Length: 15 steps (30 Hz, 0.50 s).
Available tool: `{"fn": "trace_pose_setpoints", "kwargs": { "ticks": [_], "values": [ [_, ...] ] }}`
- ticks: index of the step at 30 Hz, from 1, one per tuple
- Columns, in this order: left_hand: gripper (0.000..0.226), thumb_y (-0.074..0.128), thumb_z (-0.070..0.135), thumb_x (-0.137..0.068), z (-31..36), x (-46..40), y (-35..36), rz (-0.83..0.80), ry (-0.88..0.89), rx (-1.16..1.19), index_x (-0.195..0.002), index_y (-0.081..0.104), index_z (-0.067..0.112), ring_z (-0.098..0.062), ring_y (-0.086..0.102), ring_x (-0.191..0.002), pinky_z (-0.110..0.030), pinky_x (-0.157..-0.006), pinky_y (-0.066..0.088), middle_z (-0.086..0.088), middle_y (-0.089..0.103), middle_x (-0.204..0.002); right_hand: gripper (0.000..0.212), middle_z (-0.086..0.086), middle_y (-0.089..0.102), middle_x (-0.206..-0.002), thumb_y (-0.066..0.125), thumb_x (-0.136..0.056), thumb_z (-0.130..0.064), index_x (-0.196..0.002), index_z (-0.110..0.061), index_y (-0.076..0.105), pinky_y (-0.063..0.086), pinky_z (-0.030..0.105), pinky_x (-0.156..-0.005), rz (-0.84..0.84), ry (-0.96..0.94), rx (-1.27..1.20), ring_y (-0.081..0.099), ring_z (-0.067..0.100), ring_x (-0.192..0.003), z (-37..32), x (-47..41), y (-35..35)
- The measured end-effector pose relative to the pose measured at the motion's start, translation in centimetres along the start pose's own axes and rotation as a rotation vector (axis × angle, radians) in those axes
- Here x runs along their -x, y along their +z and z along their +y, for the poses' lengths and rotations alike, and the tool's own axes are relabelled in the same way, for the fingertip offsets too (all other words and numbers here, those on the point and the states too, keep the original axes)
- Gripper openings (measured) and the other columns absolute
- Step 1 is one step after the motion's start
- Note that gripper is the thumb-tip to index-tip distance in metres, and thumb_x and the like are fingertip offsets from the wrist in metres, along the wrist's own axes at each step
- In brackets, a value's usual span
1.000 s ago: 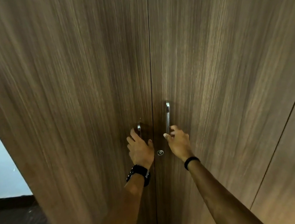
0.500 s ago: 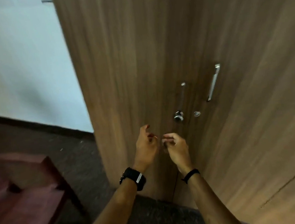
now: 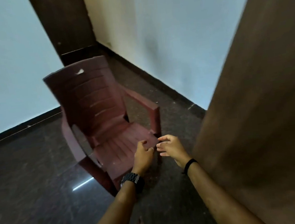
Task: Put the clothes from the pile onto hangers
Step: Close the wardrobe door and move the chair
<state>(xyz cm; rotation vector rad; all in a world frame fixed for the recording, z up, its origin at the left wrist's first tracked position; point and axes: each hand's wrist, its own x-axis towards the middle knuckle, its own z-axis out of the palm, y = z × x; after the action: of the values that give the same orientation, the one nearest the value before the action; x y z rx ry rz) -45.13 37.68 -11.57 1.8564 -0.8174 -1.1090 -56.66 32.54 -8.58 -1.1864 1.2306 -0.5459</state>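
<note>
Head view: left hand (image 3: 143, 154) and right hand (image 3: 171, 149) near centre, fingers loosely curled, holding nothing, almost touching. Maroon chair (image 3: 104, 117) just beyond, seat bare. Wardrobe side (image 3: 255, 117) at right. Clothes pile, hangers not in view. Risk: shin clips chair leg, chair being close.

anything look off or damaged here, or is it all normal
One thing stands out: the maroon plastic chair has a pale chipped or scuffed patch near the top of its backrest. It also stands at an angle to the walls. No clothes or hangers are in view. Both hands, left hand and right hand, hold nothing.
</note>
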Motion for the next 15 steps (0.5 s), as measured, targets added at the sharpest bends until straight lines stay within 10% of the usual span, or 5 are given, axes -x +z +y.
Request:
{"fn": "trace_pose_setpoints", "kwargs": {
  "ticks": [15],
  "values": [
    [0.049, 0.045, 0.015, -0.092, -6.4, -21.3, -12.6, 0.085, -0.459, -0.016, -0.14, 0.034, 0.011, -0.025, 0.057, -0.081, -0.029, -0.061, 0.047, -0.015, 0.058, -0.107, 0.014, 0.008, 0.054, -0.075, 0.044, -0.092, 0.002, -0.099, -0.008, 0.05, 0.044, 0.026, -0.056, -0.241, 0.299, 0.259, 0.051, 0.016, -0.061, -2.5, -25.4, 15.5]
  ]
}}
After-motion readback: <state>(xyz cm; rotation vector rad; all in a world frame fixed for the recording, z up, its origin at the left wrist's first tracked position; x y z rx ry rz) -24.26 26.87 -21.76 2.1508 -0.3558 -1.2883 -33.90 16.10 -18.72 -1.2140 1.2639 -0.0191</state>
